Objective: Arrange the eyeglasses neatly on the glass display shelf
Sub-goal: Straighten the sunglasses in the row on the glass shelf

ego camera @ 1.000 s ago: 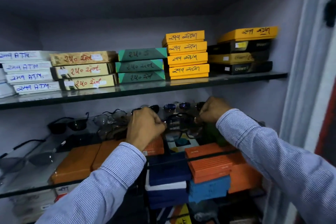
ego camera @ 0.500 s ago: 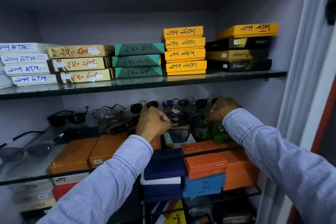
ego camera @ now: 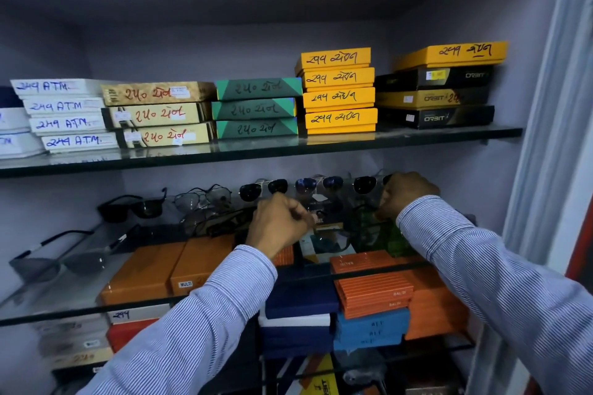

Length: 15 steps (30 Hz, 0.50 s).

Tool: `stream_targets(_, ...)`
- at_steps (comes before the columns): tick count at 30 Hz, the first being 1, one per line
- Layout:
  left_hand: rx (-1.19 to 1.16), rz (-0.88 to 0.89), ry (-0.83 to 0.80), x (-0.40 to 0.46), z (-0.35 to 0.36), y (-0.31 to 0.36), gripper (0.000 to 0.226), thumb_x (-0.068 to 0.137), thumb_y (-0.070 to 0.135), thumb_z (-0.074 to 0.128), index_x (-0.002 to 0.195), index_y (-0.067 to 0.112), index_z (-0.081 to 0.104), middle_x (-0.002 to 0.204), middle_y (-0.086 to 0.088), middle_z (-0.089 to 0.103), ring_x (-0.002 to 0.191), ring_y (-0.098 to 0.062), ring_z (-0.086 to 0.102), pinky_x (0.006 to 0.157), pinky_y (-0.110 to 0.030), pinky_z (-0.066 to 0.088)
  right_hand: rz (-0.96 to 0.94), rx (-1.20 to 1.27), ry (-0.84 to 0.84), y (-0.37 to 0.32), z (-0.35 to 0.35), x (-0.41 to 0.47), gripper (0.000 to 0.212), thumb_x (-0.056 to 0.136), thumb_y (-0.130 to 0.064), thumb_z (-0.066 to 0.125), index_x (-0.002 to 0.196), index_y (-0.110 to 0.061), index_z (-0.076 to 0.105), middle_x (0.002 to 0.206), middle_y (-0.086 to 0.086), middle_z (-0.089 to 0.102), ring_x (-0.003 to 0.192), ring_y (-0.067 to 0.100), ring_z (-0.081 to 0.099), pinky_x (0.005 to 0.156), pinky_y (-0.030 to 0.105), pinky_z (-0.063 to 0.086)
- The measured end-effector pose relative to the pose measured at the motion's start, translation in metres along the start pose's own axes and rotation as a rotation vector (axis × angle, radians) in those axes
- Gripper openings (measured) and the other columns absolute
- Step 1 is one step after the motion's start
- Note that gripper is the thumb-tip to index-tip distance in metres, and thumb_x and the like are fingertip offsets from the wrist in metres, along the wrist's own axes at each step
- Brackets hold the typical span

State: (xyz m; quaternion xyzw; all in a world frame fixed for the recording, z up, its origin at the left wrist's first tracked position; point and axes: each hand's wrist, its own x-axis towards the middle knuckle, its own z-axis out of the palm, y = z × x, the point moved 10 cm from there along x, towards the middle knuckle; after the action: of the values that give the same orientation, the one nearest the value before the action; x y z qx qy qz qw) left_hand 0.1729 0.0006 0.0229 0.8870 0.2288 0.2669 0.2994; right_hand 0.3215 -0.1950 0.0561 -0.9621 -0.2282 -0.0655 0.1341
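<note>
Several eyeglasses stand in a row along the back of the glass shelf (ego camera: 64, 314): black sunglasses (ego camera: 131, 207), clear wire glasses (ego camera: 202, 199), dark round sunglasses (ego camera: 263, 189), blue-lensed sunglasses (ego camera: 316, 184) and another dark pair (ego camera: 364, 184). A grey pair (ego camera: 57, 261) lies apart at the front left. My left hand (ego camera: 279, 224) is curled shut in front of the row's middle. My right hand (ego camera: 404, 194) is fisted at the row's right end. Between them sits a dark-framed pair (ego camera: 333, 237), and each hand seems to pinch one side of it, though the fingers hide the grip.
Stacks of labelled boxes fill the upper glass shelf (ego camera: 417, 138). Orange cases (ego camera: 150, 269) lie at the front of the middle shelf, with more boxes (ego camera: 369, 295) under it. A white cabinet frame (ego camera: 545, 170) bounds the right side.
Both hands have shifted to the right along the shelf with the dark-framed pair between them. More of the back row of sunglasses now shows.
</note>
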Motion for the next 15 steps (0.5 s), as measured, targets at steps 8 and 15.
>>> stream_targets(8, 0.257, -0.057, 0.191, 0.005, -0.099, -0.063, 0.018, 0.087, 0.005, 0.075, 0.099, 0.015, 0.083, 0.11, -0.009, 0.081, 0.102, -0.028, 0.076, 0.094, -0.044, 0.063, -0.254, 0.063, 0.198, -0.109, -0.007, -0.022, 0.016, 0.078, -0.028, 0.067, 0.08, -0.016, 0.076, 0.085, 0.007, 0.074, 0.077, 0.028, 0.068, 0.07, 0.029, 0.053)
stream_targets(15, 0.604, -0.037, 0.173, 0.001, -0.113, -0.088, 0.02, 0.091, 0.02, 0.068, 0.105, 0.016, 0.082, 0.114, -0.014, 0.077, 0.109, -0.038, 0.072, 0.088, -0.044, 0.062, -0.443, -0.035, 0.019, -0.235, 0.035, -0.02, 0.036, 0.088, -0.013, 0.061, 0.123, -0.009, 0.065, 0.123, 0.019, 0.062, 0.111, 0.037, 0.063, 0.092, 0.04, 0.052)
